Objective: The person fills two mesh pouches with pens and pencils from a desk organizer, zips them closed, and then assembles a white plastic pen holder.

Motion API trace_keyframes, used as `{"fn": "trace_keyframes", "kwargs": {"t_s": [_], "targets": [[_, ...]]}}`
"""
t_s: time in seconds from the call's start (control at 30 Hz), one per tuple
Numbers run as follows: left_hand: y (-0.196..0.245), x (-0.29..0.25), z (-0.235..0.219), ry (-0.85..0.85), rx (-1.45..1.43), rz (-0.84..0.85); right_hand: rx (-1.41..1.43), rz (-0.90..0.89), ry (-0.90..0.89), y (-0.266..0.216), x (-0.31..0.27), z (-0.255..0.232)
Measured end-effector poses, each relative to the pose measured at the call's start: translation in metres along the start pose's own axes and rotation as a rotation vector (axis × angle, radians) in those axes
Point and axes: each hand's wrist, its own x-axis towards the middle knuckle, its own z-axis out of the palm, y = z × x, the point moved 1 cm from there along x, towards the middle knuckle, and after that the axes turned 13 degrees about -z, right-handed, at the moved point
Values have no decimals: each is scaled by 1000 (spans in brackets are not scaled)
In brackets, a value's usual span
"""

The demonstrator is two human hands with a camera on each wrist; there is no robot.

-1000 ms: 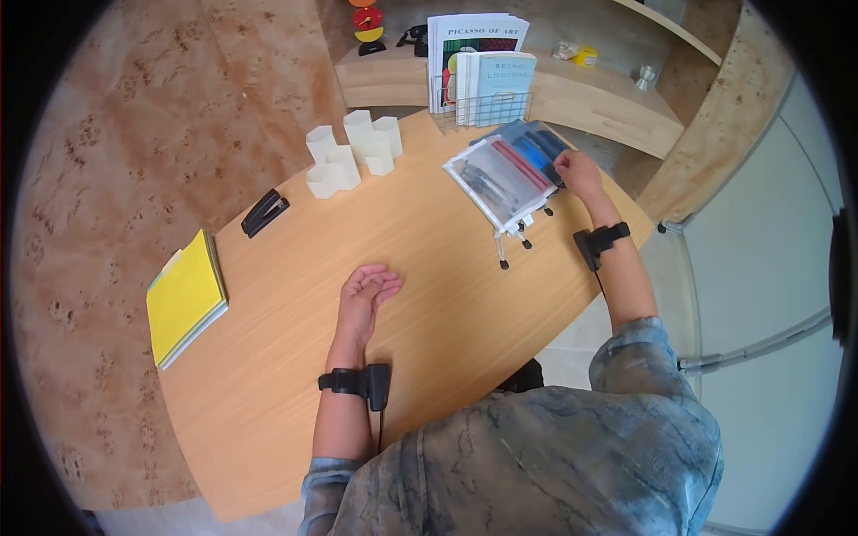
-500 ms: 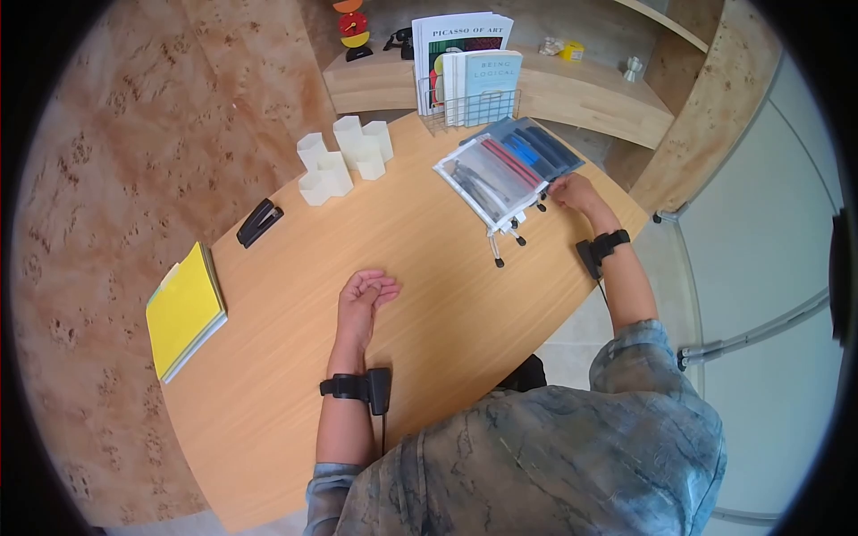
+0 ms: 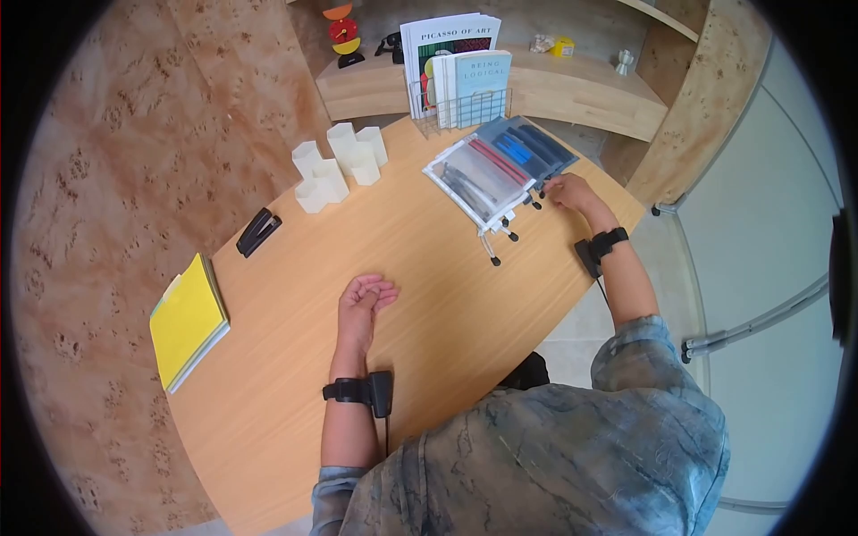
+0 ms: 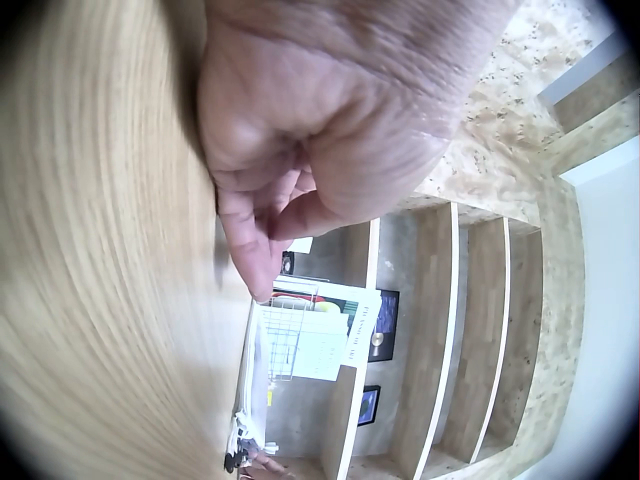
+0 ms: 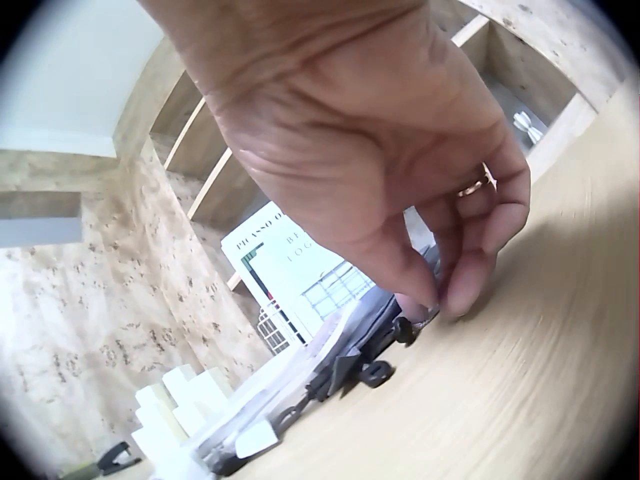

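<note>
Right hand [image 3: 574, 194] drawn back beside pouches [image 3: 478, 183], grip unclear, left hand [image 3: 363, 302] loosely curled, hands well apart

Black stapler [image 3: 259, 232] lay between yellow folder [image 3: 189, 322] and white holders [image 3: 332, 179]. Books [image 3: 483, 79] stood in wire basket [image 3: 429, 123]; red-and-yellow ornament [image 3: 343, 32] sat on shelf [image 3: 576, 96] behind.

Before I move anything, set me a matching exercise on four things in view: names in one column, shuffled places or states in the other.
1. Right hand
2. Left hand
3. Stapler
4. Wire basket

A. Bearing upright books
B. At the edge of the pouches
C. Black, near the yellow folder
D. Away from the pouches, holding nothing

Pairs: 1-B, 2-D, 3-C, 4-A
</note>
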Motion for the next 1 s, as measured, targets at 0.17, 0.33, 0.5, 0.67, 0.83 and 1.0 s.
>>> {"fn": "trace_keyframes", "kwargs": {"t_s": [0.17, 0.33, 0.5, 0.67, 0.83, 1.0], "targets": [[0, -1, 1, -1, 16, 8, -372, -4, 67, 16, -4, -11], [0, 0, 1, -2, 11, 8, -370, -12, 168, -5, -16, -15], [0, -1, 0, 5, 16, 12, -323, 7, 161, -5, -13, -17], [0, -1, 1, 11, 18, 9, -328, 27, 308, 27, -13, -24], [-1, -1, 2, 7, 32, 14, -394, -6, 287, 42, -8, -23], [1, -3, 4, 18, 59, 17, 338, -129, -6, -12, -20, -4]]}}
